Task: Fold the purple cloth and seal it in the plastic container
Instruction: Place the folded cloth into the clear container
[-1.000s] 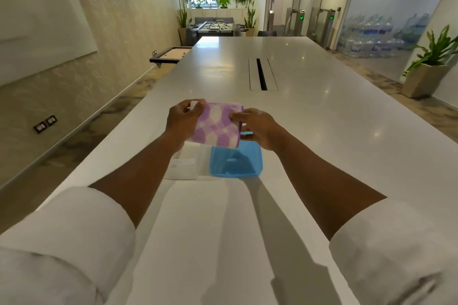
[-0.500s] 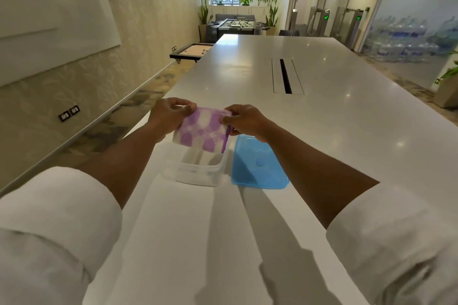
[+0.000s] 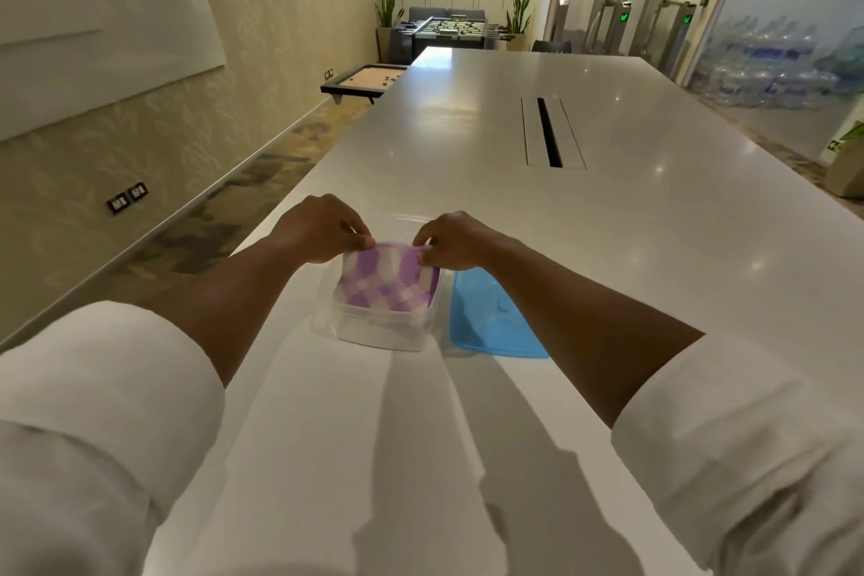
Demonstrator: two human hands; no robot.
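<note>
**Folded cloth held in the open container**

The left hand (image 3: 318,227) and right hand (image 3: 451,239) each pinch a far corner of the folded cloth (image 3: 385,278), fingers closed on its top edge. The cloth sits tilted inside the clear container (image 3: 374,332) on the table (image 3: 467,154); whether it touches the bottom is hard to tell. The blue lid (image 3: 491,323) lies just beside the container, to its right.

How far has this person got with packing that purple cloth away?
The folding looks done: the purple cloth is a small square. Both the left hand and the right hand pinch its far edge, setting it into the clear container. Left to do: the blue lid, lying beside it, must go on.
</note>
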